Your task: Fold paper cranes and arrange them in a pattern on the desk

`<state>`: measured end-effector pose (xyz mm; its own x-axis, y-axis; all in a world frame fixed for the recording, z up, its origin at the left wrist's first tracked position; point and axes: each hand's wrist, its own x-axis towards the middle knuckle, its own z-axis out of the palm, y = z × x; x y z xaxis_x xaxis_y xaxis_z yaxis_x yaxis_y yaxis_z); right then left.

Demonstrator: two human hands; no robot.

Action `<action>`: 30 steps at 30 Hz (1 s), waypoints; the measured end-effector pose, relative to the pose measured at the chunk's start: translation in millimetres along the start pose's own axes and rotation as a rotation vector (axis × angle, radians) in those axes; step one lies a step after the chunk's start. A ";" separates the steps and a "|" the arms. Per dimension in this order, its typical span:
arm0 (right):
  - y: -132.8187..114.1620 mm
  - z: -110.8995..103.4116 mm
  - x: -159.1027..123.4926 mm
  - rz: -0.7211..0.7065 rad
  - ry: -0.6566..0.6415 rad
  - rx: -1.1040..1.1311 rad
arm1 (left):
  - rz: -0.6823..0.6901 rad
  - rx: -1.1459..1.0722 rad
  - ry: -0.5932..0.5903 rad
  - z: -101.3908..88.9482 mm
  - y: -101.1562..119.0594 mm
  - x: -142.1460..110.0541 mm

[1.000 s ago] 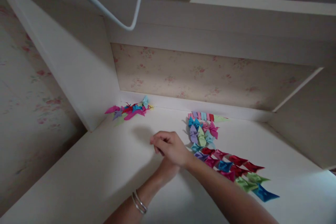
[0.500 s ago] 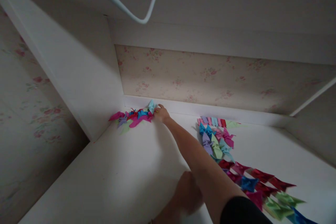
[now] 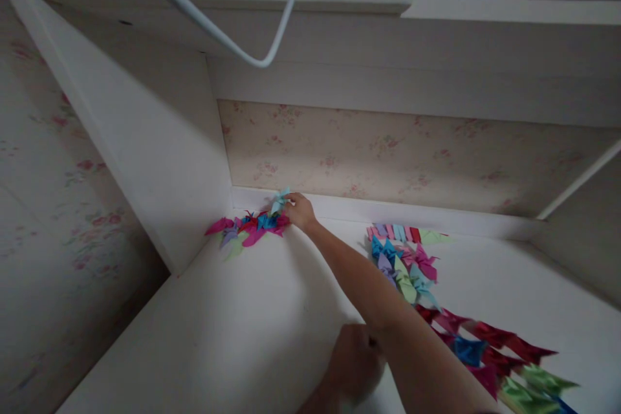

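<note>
At the far left corner of the white surface, my right hand (image 3: 299, 210) reaches out with its fingers pinched on a light blue paper crane (image 3: 280, 201). That crane sits on top of a heap of folded paper cranes (image 3: 252, 225) in magenta, blue, red, purple and pale green. My left hand (image 3: 358, 362) is low in the picture, beside and partly behind my right forearm. It is curled closed and a little blurred; what it holds, if anything, is hidden.
Right of my arm lie more paper cranes (image 3: 402, 272), a row of flat folded papers (image 3: 395, 233) and several shiny red, blue and green folded pieces (image 3: 490, 336). A white cable (image 3: 262, 63) hangs in front. Overhead is a shelf (image 3: 485, 11) with plastic-wrapped items.
The light blue crane has tilted in the fingers of my right hand, which stays at the heap. My left hand has shifted slightly right. The camera view has tipped up a little.
</note>
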<state>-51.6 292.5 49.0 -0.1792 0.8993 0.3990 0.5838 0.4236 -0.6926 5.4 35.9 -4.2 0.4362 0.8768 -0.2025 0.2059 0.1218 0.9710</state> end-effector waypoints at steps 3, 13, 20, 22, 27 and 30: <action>-11.8 -22.4 -30.1 0.022 0.073 0.145 | 0.014 0.063 0.115 0.1 -1.2 0.8; -2.1 -132.0 -229.3 0.273 0.275 0.595 | 0.198 0.045 0.151 -0.1 -5.3 2.0; 19.7 -160.9 -316.4 0.260 0.402 0.626 | 0.248 -0.036 -0.010 3.0 2.8 -11.9; 20.7 -160.4 -322.9 0.204 0.464 0.603 | 0.240 -0.082 -0.034 0.6 6.7 -14.5; 19.6 -160.1 -326.9 0.222 0.456 0.634 | 0.168 -0.143 -0.122 -8.8 13.8 -23.2; 19.8 -161.5 -329.1 0.267 0.465 0.667 | 0.119 -0.149 -0.134 -12.0 12.0 -26.1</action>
<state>146.8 -12.6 1.0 0.3265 0.9038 0.2768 -0.0542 0.3102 -0.9491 -14.0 20.1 14.3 0.5644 0.8204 -0.0910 0.0187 0.0975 0.9951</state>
